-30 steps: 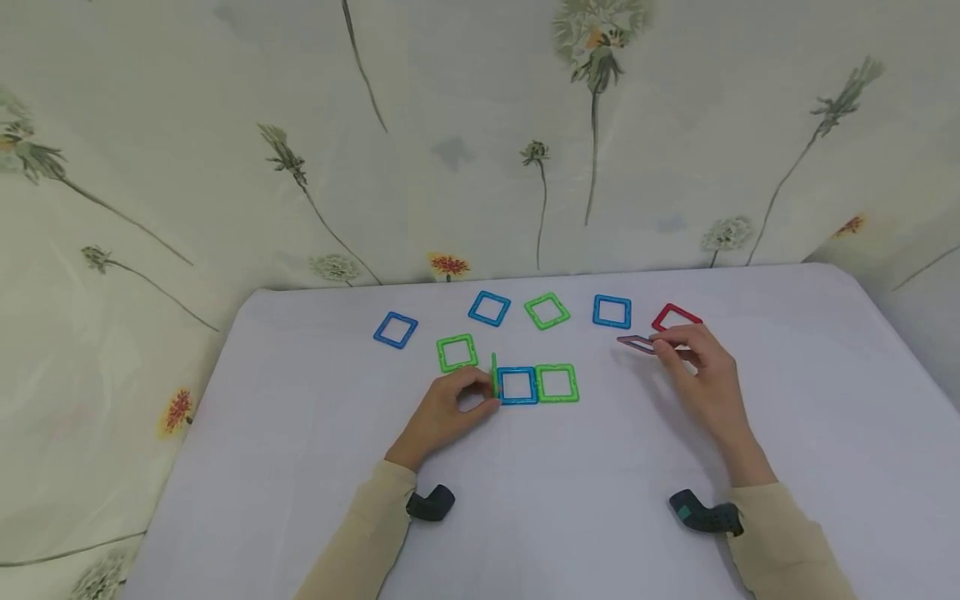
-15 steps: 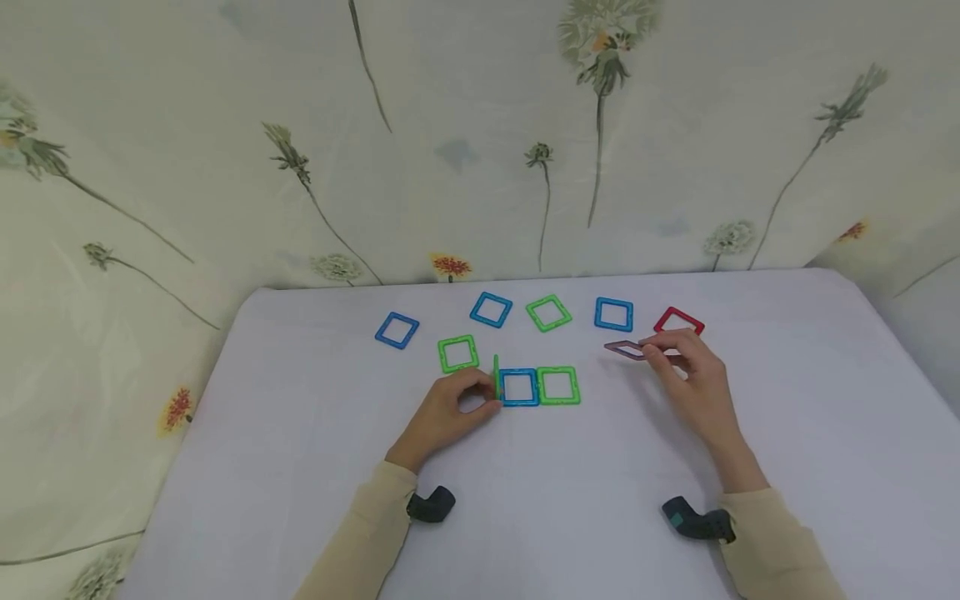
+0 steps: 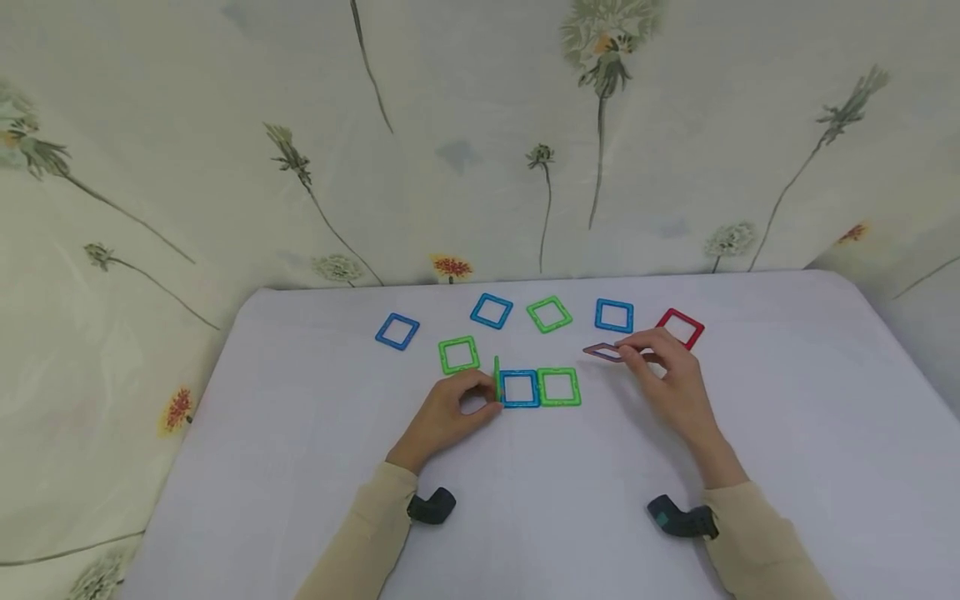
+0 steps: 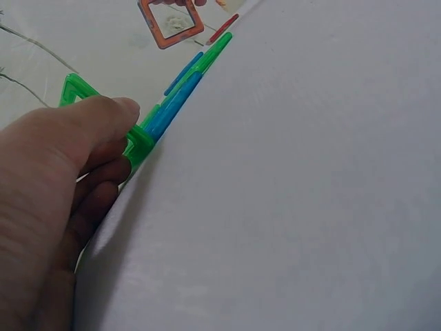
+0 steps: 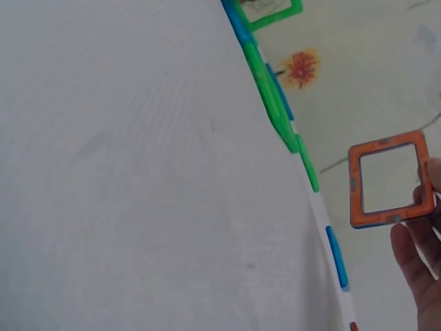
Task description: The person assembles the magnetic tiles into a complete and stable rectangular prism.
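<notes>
My left hand pinches a green square magnetic tile that stands upright at the left edge of a flat blue tile. On that blue tile's right side lies a flat green tile, touching it edge to edge. To the right, above the table, my right hand holds an orange square tile by one side between thumb and fingers. A thin blue line shows along the orange tile's edge. In the left wrist view, the thumb and fingers cover part of the upright green tile.
Loose tiles lie flat behind the hands: a blue one at far left, a green one, then blue, green, blue and red ones. A flower-patterned cloth rises behind the white table.
My right hand has moved left with the orange tile, closer to the flat green tile, uncovering more of the red tile. My left hand stays on the upright green tile.
</notes>
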The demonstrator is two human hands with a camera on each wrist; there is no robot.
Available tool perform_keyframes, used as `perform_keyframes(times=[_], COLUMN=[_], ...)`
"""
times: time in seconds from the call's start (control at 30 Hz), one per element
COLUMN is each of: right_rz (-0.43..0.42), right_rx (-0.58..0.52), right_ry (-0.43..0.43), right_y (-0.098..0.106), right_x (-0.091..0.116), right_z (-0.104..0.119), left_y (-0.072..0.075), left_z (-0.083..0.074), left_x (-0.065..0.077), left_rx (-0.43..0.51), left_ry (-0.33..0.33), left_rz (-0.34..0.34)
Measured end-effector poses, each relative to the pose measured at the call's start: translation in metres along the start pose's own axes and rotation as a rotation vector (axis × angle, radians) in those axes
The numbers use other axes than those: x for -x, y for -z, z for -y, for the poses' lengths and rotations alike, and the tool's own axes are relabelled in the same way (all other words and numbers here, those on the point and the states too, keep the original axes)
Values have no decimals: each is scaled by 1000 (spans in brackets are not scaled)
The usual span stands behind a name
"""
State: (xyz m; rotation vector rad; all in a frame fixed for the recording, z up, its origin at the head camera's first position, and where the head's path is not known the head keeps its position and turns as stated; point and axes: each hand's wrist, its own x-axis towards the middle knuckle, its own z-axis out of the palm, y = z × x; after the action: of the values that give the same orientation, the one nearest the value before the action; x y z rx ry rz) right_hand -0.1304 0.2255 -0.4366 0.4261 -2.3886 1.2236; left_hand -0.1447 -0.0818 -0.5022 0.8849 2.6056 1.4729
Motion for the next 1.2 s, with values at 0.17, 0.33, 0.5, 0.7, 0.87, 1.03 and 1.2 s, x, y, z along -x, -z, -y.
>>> perform_keyframes(times=[0.17,0.33,0.5,0.7,0.87,1.03,1.2], right_rz=[27,53,57,56,76,94,101], right_rx=[4,-2,6,14,8,6,-12], right_ry=[-20,-18,2,3,-6,-13,7], right_y=[-2,-8,-15,-26,-30,-35,-41], right_x=[-2,-7,-9,-7,-7,-9,-13], right_z=[3,10,9,-17,-22,-21,-19], left_y=[-1,0,0,-2,-2,-2,-1], left_z=[-1,0,1,1,1,2,1], left_x=[0,1,1,0,0,0,0], left_rx=[-1,-3,-12,-11,-14,-30,-25], left_ry=[10,-4,-9,4,-1,-7,1], left_rz=[-4,-6,-9,-1,-2,-1,3])
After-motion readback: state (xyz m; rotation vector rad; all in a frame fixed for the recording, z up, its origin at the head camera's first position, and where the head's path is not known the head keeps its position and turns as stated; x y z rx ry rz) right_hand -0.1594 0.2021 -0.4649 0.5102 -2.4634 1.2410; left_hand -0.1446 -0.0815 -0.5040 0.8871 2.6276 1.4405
